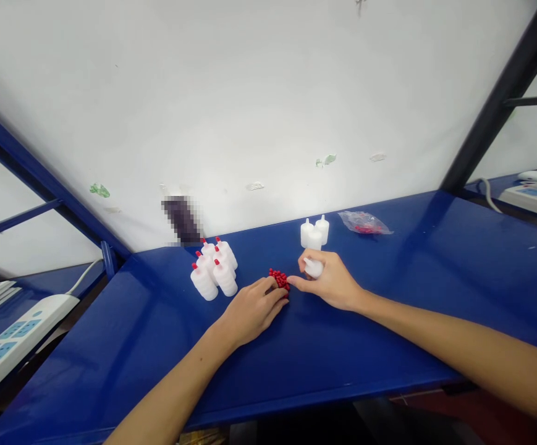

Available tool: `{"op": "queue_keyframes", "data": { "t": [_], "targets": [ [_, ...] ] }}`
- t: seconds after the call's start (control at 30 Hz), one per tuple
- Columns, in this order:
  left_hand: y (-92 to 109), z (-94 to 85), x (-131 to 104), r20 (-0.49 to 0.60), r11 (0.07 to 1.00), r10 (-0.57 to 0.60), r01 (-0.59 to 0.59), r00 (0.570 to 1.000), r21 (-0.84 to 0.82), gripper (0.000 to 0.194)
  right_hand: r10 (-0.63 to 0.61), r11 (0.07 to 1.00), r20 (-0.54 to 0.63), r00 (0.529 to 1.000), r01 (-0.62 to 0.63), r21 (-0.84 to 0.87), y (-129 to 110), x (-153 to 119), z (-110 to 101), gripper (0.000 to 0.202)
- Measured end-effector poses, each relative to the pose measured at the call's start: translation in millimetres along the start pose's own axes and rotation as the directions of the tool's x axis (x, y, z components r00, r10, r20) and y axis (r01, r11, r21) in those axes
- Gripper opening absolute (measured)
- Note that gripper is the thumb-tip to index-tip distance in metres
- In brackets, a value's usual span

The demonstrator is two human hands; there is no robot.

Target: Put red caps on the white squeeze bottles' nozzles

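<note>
My right hand (333, 281) grips a small white squeeze bottle (313, 267) with an uncapped, pointed nozzle tilted toward the upper left. Its thumb reaches out to the left, close to a small heap of red caps (279, 279). Over the near side of that heap lies my left hand (254, 309), its bent fingers apart and touching the caps; its thumb is hidden. To the left, several white bottles with red caps (215, 269) stand upright in a close group. Behind my right hand stand three white bottles without caps (314, 233).
A clear plastic bag (365, 222) with red pieces lies at the back right of the blue table (342, 352). The white wall (259, 111) rises behind. Blue and dark frame bars flank both sides. White power strips (13, 346) lie left and right.
</note>
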State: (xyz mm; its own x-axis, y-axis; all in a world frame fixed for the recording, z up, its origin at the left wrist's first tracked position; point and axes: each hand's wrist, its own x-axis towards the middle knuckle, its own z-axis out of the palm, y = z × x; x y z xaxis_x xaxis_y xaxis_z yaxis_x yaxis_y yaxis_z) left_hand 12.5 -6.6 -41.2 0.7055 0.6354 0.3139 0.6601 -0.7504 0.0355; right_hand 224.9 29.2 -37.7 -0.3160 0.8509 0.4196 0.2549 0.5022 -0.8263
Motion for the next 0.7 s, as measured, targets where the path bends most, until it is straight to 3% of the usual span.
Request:
{"op": "queue_keyframes", "data": {
  "t": [0.13,0.23,0.3,0.37,0.43,0.53,0.6,0.7],
  "targets": [
    [3.6,2.1,1.4,-0.02,0.995,-0.012,0.01,1.0,-0.095,0.019,-0.07,0.997,-0.017,0.997,0.071,0.024,-2.7,-4.7,-4.6,0.031],
    [7.5,2.0,2.8,-0.056,0.983,-0.023,0.012,0.998,-0.184,0.018,-0.118,0.99,0.057,0.991,0.113,0.081,-4.4,-4.6,-6.7,0.032],
    [10.7,-0.1,4.1,-0.113,0.962,-0.066,0.033,0.991,-0.271,0.021,-0.087,0.991,0.106,0.991,0.075,0.115,-5.2,-3.5,-6.0,0.037],
    [14.1,-3.2,5.9,-0.198,0.916,-0.176,0.087,0.964,-0.392,0.025,-0.052,0.99,0.146,0.988,0.031,0.141,-5.9,-3.0,-4.3,0.039],
    [17.4,-5.8,7.9,-0.269,0.826,-0.32,0.129,0.908,-0.548,0.022,-0.033,0.99,0.187,0.982,0.006,0.144,-6.2,-3.7,-2.6,0.041],
    [21.5,-7.0,10.1,-0.292,0.66,-0.469,0.111,0.833,-0.743,0.014,-0.032,0.997,0.274,0.961,0.011,0.077,-6.4,-6.3,-0.7,0.045],
    [23.4,-6.5,10.5,-0.284,0.614,-0.486,0.092,0.827,-0.784,0.013,-0.054,0.999,0.32,0.946,0.048,0.025,-7.3,-8.0,0.5,0.047],
    [25.4,-5.9,10.0,-0.273,0.647,-0.455,0.104,0.848,-0.755,0.012,-0.106,0.991,0.339,0.935,0.127,-0.039,-10.4,-9.5,2.2,0.049]
  ]
}}
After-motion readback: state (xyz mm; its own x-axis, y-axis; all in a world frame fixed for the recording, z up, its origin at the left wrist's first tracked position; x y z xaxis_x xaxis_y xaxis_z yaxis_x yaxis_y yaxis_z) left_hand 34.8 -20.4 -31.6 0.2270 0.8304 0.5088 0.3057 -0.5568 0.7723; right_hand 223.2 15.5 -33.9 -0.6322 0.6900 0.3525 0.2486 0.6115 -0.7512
